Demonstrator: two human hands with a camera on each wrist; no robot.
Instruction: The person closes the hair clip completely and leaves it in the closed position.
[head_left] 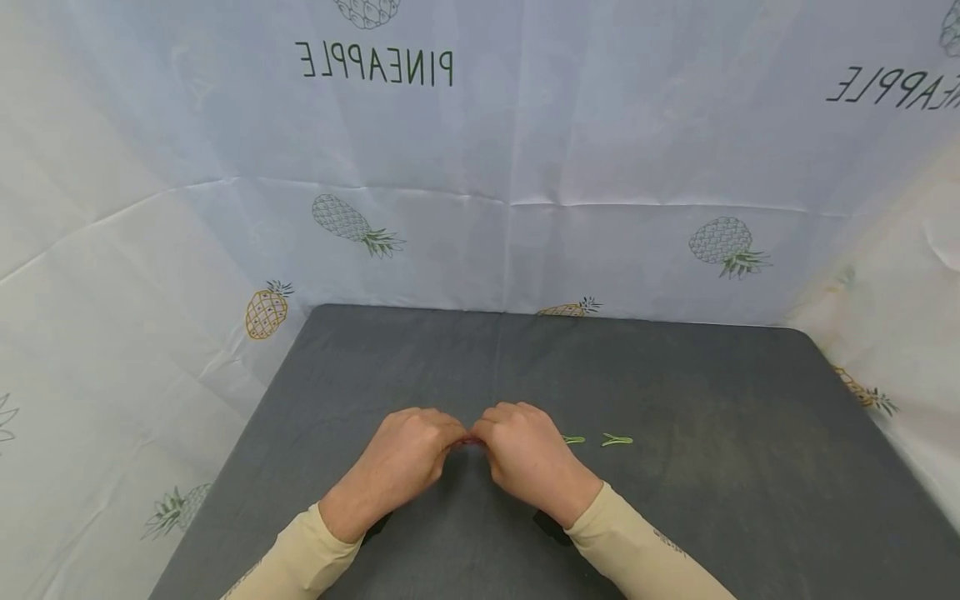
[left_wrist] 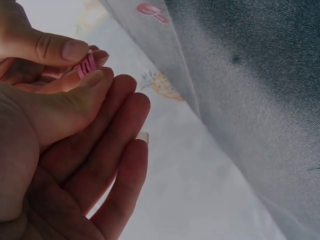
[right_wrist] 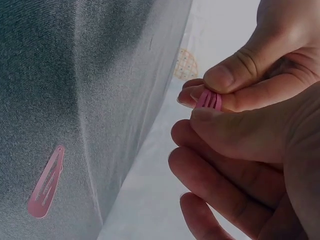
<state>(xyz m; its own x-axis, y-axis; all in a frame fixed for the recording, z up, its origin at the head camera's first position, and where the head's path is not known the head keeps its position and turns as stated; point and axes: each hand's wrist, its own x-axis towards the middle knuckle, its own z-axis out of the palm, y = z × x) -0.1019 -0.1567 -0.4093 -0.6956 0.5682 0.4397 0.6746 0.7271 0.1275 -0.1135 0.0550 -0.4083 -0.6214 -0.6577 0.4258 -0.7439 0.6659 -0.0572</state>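
A pink snap hair clip (left_wrist: 87, 65) is pinched by both hands at once, one end in each. In the left wrist view my left hand (left_wrist: 95, 135) grips it between thumb and index finger, its other fingers loosely bent. My right hand (right_wrist: 250, 150) does the same from the opposite side, thumb on the clip's slotted end (right_wrist: 209, 100). Seen from the head, the hands meet over the middle of the table and mostly cover the clip. On the table lies another pink snap clip (right_wrist: 46, 182), flat, in the right wrist view.
Two small yellow-green clip-like pieces, the nearer (head_left: 573, 439) partly behind the right hand and the farther (head_left: 617, 440) spread in a Y, lie on the dark grey table (head_left: 720, 400). A pineapple-print curtain (head_left: 600, 133) hangs behind and on both sides.
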